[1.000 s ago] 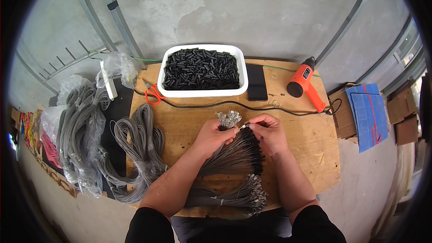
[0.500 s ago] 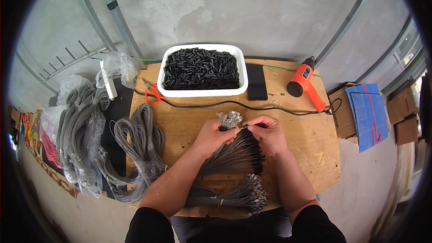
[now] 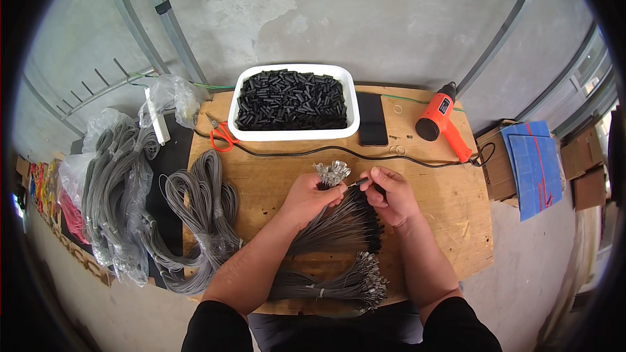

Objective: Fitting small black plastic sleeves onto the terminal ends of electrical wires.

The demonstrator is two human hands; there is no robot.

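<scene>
Posture of the two bare arms, viewed from above. We see the left forearm (image 3: 255, 255) rise obliquely from the lower edge toward the right, and the right forearm (image 3: 427, 262) rise more steeply with a slight lean to the left, so that the two converge toward the hands. Both elbows are bent. The left hand (image 3: 308, 199) is drawn into a grip: its fingers curl inward beneath the thumb, which points to the right. Facing it, just beside yet apart, we find the right hand (image 3: 391, 197), its thumb and forefinger brought together toward the left and its remaining fingers folded in toward the palm.
</scene>
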